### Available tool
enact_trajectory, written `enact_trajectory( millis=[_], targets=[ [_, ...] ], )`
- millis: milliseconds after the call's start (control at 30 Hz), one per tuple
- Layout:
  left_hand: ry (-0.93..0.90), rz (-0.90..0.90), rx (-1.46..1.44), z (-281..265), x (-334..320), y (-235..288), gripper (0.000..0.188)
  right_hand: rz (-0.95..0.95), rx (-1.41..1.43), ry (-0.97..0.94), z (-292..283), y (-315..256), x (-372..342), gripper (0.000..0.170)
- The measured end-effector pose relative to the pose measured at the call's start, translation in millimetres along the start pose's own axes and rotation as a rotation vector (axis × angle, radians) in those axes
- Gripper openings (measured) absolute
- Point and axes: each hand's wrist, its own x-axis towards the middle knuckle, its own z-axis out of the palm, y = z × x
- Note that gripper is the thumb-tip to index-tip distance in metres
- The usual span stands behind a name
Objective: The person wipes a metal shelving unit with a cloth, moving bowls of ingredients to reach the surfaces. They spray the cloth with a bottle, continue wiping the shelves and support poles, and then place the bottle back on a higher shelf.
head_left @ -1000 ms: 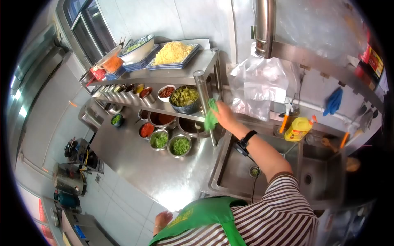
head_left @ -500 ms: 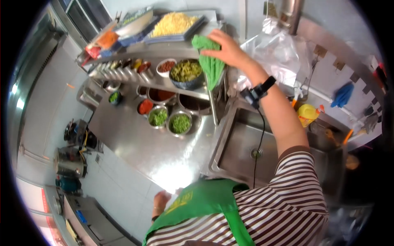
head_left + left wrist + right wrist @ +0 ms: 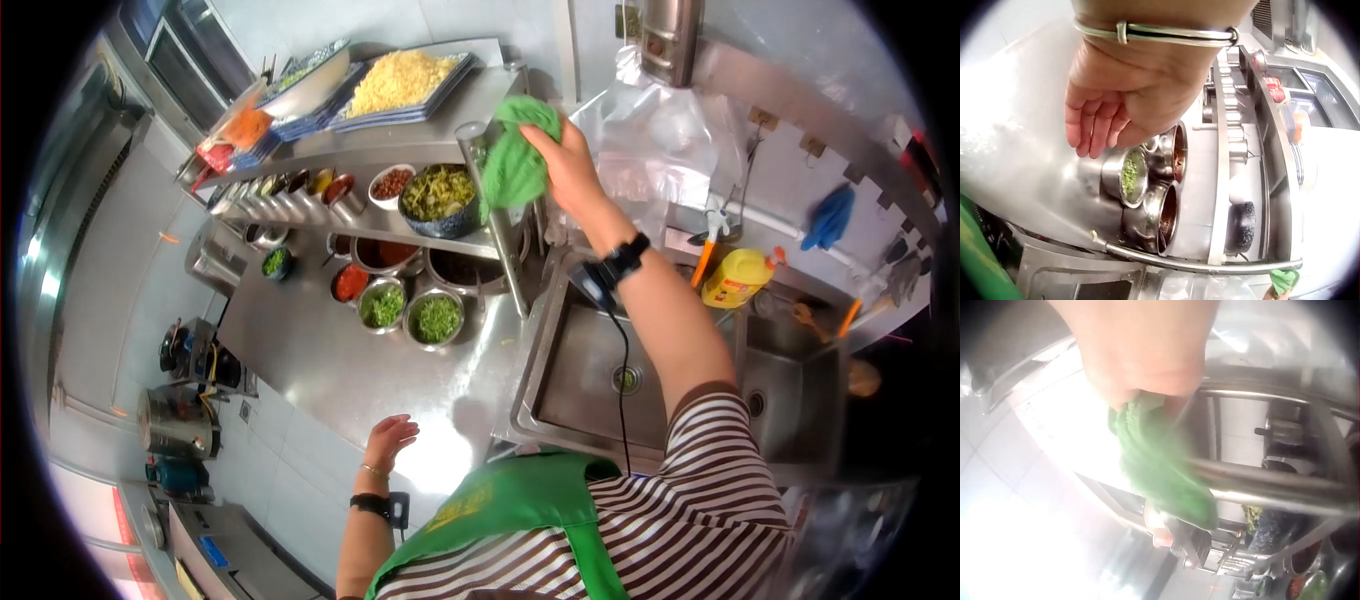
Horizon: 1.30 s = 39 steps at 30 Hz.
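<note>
My right hand [image 3: 575, 170] grips a green cloth [image 3: 518, 160] beside the upper part of the steel shelf post [image 3: 508, 255] at the shelf's right end. The cloth hangs from the fingers and overlaps the post in the head view. Blurred in the right wrist view, the same cloth [image 3: 1166, 469] dangles below the hand near the steel tube [image 3: 1260, 484]. My left hand [image 3: 390, 440] is held over the front of the steel table [image 3: 300, 320], fingers loosely bent and holding nothing. Beyond it in the left wrist view is a steel bowl of chopped greens [image 3: 1130, 176].
On the upper shelf stands a tray of yellow shreds [image 3: 400, 85]; below are a bowl of green vegetables [image 3: 440, 195] and several seasoning cups. Bowls of chopped greens [image 3: 435, 318] and red sauce [image 3: 350, 283] sit on the table. Right of it are a sink [image 3: 590, 370] and yellow bottle [image 3: 738, 278].
My right hand has carried the cloth from low on the post up to its top, then slightly down. My left hand has moved forward from beside the apron to over the table.
</note>
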Motion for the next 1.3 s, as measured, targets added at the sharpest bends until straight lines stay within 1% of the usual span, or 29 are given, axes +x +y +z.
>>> enact_trajectory(
  millis=[67,100,133,167,200,233,300,367,433,500,567,600,633,667,700,733,767,800,867,933,967,1000,1033,1067,1100,1167,1200,1267,1300],
  targets=[
    [-0.056,0.008,0.036,12,13,19,0.028,0.193,-0.004,0.142,-21,1,-16,0.026],
    [-0.099,0.003,0.07,18,20,26,0.029,0.181,-0.009,0.141,-30,3,-25,0.026],
    [-0.105,0.012,0.071,24,28,31,0.029,0.218,-0.114,0.119,-36,4,-34,0.027],
    [-0.168,0.02,0.146,31,38,35,0.03,0.255,-0.217,0.096,-40,7,-38,0.027],
    [-0.228,0.027,0.22,38,49,36,0.031,0.247,-0.218,0.092,-38,6,-37,0.027],
    [-0.227,0.035,0.218,46,60,36,0.031,0.189,-0.283,0.036,-32,4,-35,0.028],
    [-0.341,0.05,0.329,66,85,32,0.031,0.125,-0.347,-0.015,-19,-2,-26,0.028],
    [-0.43,0.068,0.426,89,116,25,0.034,-0.03,-0.498,-0.071,2,-6,-13,0.029],
    [-0.45,0.098,0.575,117,145,13,0.035,-0.255,-0.664,-0.108,18,4,-4,0.032],
    [-0.43,0.528,0.996,138,184,-15,0.042,-0.54,-0.926,-0.061,17,34,-6,0.032],
    [-0.352,0.704,1.105,163,194,-23,0.045,-0.572,-0.953,-0.087,17,36,-23,0.033],
    [-0.392,0.71,1.189,178,189,-12,0.053,-0.469,-0.955,-0.121,13,39,-34,0.033],
    [-0.4,0.717,1.187,188,194,-14,0.053,-0.48,-0.983,-0.141,4,49,-44,0.032],
    [-0.345,0.782,1.274,195,200,-20,0.056,-0.36,-1.017,-0.18,-8,62,-57,0.032],
    [-0.287,0.85,1.362,201,207,-22,0.059,-0.362,-1.025,-0.17,-20,70,-72,0.032],
    [-0.341,0.768,1.406,209,210,-16,0.068,-0.168,-1.021,-0.267,-34,76,-86,0.029],
    [-0.35,0.778,1.41,213,215,-15,0.068,0.027,-1.009,-0.361,-48,80,-91,0.027],
    [-0.373,0.813,1.457,215,219,-16,0.066,0.023,-1.015,-0.351,-63,85,-87,0.027],
    [-0.402,0.844,1.525,221,218,-12,0.061,0.056,-0.921,-0.12,-85,94,-80,0.025],
    [-0.425,0.852,1.532,226,214,-9,0.057,0.006,-0.821,0.076,-79,64,-40,0.026],
    [-0.444,0.858,1.539,227,214,-10,0.054,-0.017,-0.762,0.08,-71,45,-16,0.026],
    [-0.451,0.855,1.54,223,224,-21,0.054,-0.103,-0.819,0.075,-67,41,8,0.027],
    [-0.441,0.811,1.441,214,239,-44,0.05,-0.189,-0.876,0.074,-62,36,31,0.029],
    [-0.43,0.765,1.342,208,249,-56,0.047,-0.393,-1.0,0.077,-64,47,54,0.029],
    [-0.437,0.762,1.344,207,246,-56,0.047,-0.388,-1.002,0.082,-64,57,71,0.029],
    [-0.401,0.867,1.319,204,234,-56,0.037,-0.403,-0.983,-0.025,-60,74,90,0.029],
    [-0.405,0.861,1.315,205,235,-57,0.037,-0.161,-1.129,0.039,-53,85,87,0.029],
    [-0.426,0.894,1.398,206,239,-56,0.027,-0.108,-1.141,0.055,-50,98,82,0.029],
    [-0.428,0.896,1.39,211,242,-54,0.027,-0.07,-1.153,0.073,-53,105,83,0.03]
  ],
)
